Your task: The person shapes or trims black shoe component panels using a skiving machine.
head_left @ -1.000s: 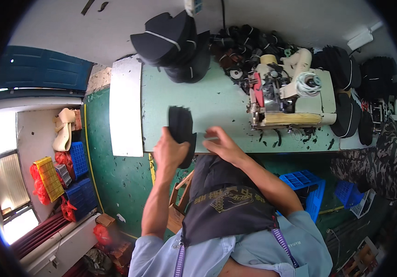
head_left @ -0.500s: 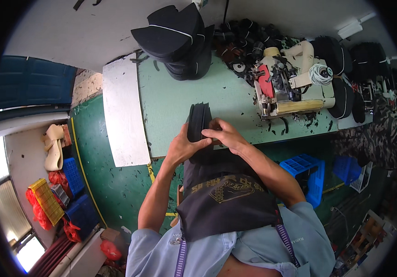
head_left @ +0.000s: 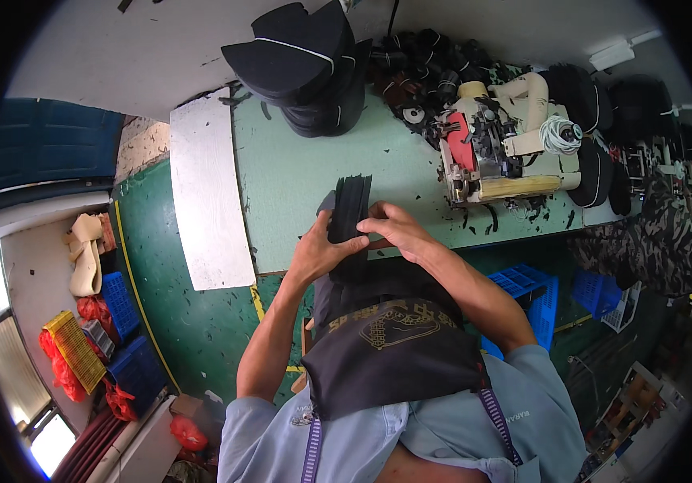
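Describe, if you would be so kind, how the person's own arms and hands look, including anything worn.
The left hand and right hand are bare, with no covering visible. Both forearms are bare too, emerging from loose, short, light-blue sleeves. No cables or markings can be made out on the arms.
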The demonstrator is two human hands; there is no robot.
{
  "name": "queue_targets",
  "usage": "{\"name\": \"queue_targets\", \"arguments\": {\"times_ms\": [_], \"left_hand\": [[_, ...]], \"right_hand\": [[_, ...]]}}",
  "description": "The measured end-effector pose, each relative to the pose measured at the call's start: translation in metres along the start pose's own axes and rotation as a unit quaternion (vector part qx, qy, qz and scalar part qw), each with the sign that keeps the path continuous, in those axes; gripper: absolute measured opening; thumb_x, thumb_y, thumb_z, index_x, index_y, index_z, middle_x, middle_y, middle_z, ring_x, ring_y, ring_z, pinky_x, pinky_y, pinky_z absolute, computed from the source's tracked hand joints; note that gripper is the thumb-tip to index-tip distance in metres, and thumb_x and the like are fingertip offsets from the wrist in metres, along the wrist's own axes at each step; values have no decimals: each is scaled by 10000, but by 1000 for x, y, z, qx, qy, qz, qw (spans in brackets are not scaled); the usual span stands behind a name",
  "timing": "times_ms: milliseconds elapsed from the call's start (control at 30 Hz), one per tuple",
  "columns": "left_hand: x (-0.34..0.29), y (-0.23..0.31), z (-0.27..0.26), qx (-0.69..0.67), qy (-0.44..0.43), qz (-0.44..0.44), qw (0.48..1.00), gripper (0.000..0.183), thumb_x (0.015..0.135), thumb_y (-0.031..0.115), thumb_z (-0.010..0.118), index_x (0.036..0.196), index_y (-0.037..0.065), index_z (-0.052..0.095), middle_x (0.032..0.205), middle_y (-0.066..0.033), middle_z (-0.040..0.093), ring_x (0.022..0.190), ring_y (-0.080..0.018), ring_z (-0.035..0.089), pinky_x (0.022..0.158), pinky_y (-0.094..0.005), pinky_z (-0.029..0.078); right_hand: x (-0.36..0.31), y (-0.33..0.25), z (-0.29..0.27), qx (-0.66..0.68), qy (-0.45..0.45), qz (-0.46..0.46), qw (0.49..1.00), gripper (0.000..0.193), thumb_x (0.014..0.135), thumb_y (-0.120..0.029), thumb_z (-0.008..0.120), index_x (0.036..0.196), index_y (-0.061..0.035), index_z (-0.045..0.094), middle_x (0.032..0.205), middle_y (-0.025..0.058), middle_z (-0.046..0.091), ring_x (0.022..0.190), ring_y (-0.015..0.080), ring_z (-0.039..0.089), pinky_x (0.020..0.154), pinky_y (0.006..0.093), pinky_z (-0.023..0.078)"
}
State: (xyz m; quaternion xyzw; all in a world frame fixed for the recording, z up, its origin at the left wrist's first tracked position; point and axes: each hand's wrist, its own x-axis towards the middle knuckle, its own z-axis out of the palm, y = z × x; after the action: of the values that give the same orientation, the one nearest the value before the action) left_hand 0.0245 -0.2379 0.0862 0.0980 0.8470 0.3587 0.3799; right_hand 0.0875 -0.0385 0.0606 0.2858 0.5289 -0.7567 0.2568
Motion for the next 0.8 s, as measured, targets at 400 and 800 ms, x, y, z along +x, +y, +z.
{"name": "queue_targets", "arguments": {"times_ms": [400,800], "left_hand": [[5,0,-7,-57,-36,-25,997,1107,694,661,855,1471,-10,441,1394,-296,573,1333,-420,546,1115,-466,438],[17,-3,-5,-86,-25,-38,995,925,753,506,854,1412,-15,468,1207,-248,692,1118,-350,687,947,-412,528]], "right_hand": [[2,-16,-1,61,-36,48,996,272,885,-158,754,1070,-31,600,1056,70,630,1003,180,640,895,376,574],[31,-2,16,-2,65,40,997,454,735,-265,772,1011,59,614,856,101,652,696,206,663,567,346,541]]}}
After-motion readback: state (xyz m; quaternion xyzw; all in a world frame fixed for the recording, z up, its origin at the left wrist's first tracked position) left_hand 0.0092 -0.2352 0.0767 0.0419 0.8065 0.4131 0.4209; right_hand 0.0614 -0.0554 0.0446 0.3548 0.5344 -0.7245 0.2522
